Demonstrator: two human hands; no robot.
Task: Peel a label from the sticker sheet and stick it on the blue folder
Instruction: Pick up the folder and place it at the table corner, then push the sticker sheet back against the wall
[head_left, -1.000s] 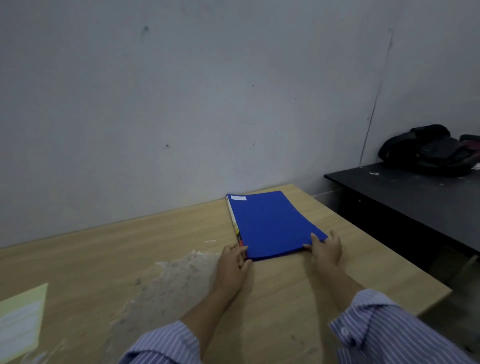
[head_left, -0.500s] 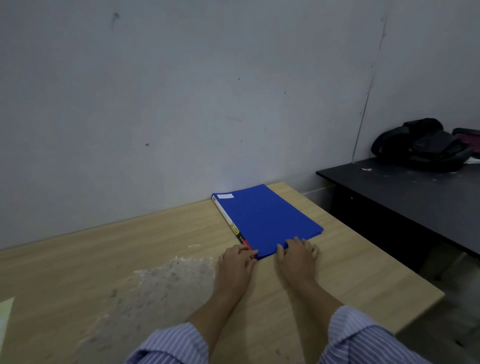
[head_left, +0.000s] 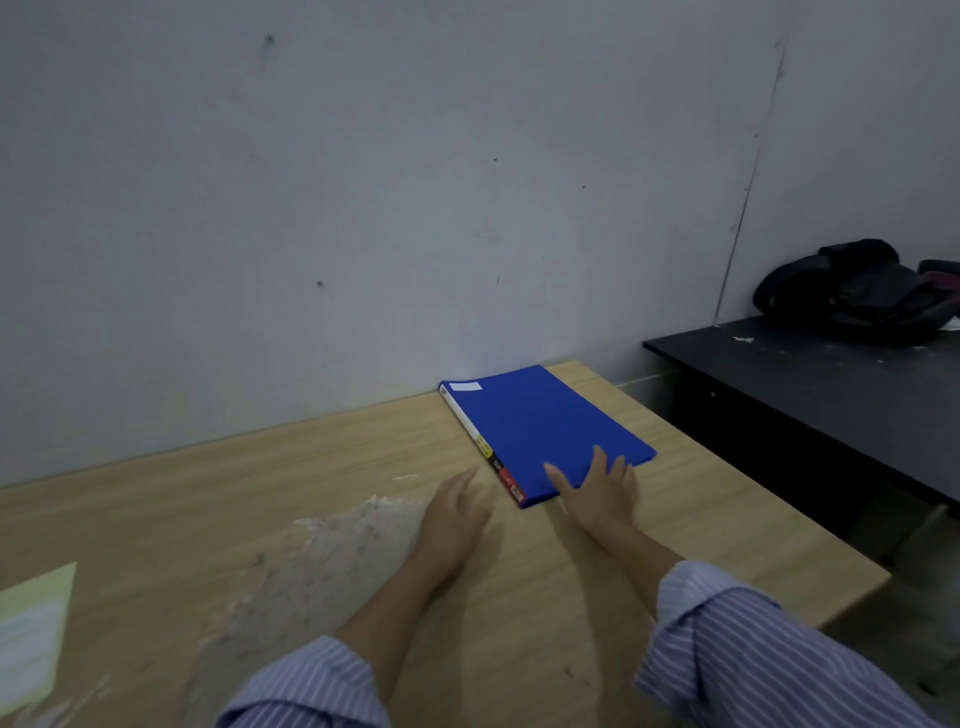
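A blue folder (head_left: 535, 426) lies flat near the wall on the wooden table (head_left: 322, 467), its white spine facing left. A small white label (head_left: 466, 386) is stuck at its far left corner. My right hand (head_left: 597, 491) rests flat with spread fingers on the folder's near edge. My left hand (head_left: 452, 514) is blurred, open, on the table just left of the folder, apart from it. The yellow sticker sheet (head_left: 31, 629) lies at the far left edge of the view.
A worn, peeling patch (head_left: 311, 561) marks the tabletop left of my arms. To the right stands a black desk (head_left: 810, 379) with a black bag (head_left: 857, 291) on it. A grey wall runs behind the table.
My left hand has drawn back left from the folder's corner. My right hand has slid up onto the folder's near edge. The view swung left, bringing the sticker sheet into sight.
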